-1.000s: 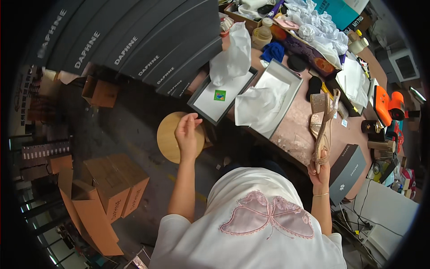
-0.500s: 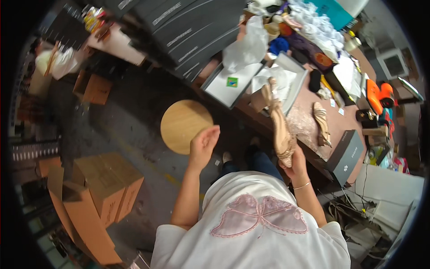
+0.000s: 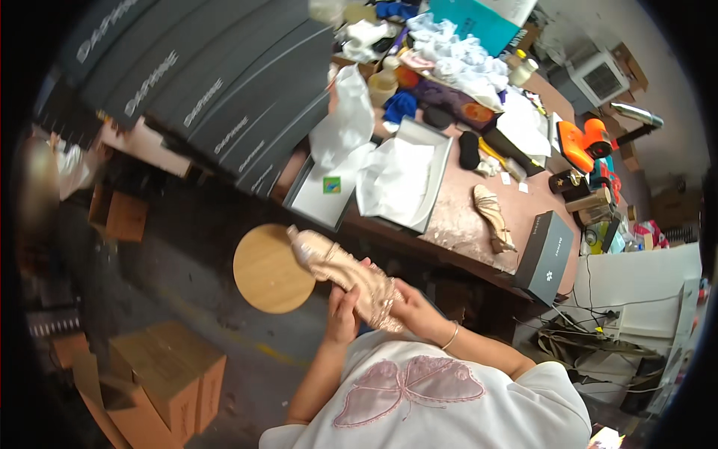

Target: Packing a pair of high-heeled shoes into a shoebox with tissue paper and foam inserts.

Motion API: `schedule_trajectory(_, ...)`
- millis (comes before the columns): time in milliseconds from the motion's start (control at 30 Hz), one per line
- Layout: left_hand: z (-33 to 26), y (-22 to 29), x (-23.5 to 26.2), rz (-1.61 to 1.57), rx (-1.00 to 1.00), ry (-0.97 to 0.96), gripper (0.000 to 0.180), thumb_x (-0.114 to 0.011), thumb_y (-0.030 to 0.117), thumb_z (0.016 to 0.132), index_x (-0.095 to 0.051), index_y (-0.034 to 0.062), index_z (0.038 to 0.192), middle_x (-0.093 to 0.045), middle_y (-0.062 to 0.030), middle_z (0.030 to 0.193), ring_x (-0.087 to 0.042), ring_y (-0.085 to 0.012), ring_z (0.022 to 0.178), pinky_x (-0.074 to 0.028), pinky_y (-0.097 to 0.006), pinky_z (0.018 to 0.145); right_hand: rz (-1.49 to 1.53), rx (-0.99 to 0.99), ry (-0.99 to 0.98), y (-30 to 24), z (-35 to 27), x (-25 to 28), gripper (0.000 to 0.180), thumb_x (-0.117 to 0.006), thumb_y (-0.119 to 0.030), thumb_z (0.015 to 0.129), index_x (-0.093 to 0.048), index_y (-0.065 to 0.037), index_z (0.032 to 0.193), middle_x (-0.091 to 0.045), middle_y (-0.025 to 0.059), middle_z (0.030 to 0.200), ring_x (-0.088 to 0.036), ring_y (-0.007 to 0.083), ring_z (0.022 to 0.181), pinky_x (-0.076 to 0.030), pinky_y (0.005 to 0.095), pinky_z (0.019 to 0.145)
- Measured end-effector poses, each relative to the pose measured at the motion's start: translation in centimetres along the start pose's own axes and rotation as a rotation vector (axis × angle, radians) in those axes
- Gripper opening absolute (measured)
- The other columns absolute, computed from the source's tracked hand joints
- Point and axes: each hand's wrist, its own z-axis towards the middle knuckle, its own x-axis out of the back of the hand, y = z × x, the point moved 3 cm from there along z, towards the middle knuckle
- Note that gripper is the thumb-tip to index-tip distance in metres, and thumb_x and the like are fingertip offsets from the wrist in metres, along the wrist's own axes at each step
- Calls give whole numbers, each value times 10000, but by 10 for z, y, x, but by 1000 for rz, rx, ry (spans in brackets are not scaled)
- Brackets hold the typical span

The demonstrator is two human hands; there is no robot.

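In front of my chest I hold a beige, rose-gold strappy flat shoe (image 3: 345, 271) with both hands, its heel end pointing up and left. My left hand (image 3: 343, 313) grips its near side around the middle. My right hand (image 3: 416, 313), with a thin bracelet at the wrist, is closed on the shiny, textured toe end. A matching shoe (image 3: 491, 215) lies on the brown worktable (image 3: 467, 243). Left of it, an open grey shoe box (image 3: 440, 182) holds white tissue paper (image 3: 393, 179). Another shallow box part (image 3: 299, 200) with a small green sticker and paper sits alongside.
A tall stack of dark shoe boxes (image 3: 187, 90) rises at the upper left. A round wooden stool (image 3: 265, 273) stands on the floor, with cardboard cartons (image 3: 168, 367) at lower left. On the table are a dark shoe box (image 3: 548, 258), an orange tool (image 3: 580, 144) and crumpled white paper (image 3: 456, 56).
The shoe has come away from the table side to in front of me, turned with its heel end to the left. My left hand, empty before, now grips it too.
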Motion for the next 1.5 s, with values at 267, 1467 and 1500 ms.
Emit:
schedule_trajectory(267,97,-20,-65,70,42,-115,516,-440,80,885,-298,34,1378,-497,-181,1239,-535,-328,1154,-470,-448,966,-193,184,-163,-77,14,63,450,-547,-213,959,-396,-35,1343,-564,22,1113,-530,77,955,-466,232,812)
schedule_trajectory(1467,450,9,-206,1132,-217,-420,426,-619,176,895,-520,-9,1266,-566,-199,1239,-569,-297,1126,-458,-363,925,-1444,260,549,-492,355,408,864,-735,-522,687,-445,2,1310,-626,279,1038,-620,408,967,-494,454,845)
schedule_trajectory(1500,473,4,-220,1158,-291,-445,434,-605,185,901,-509,1,1282,-533,-205,1277,-520,-321,1178,-421,-380,967,-1566,239,443,-470,365,406,775,-713,-522,706,-512,-3,1244,-639,250,1015,-617,401,969,-500,453,824)
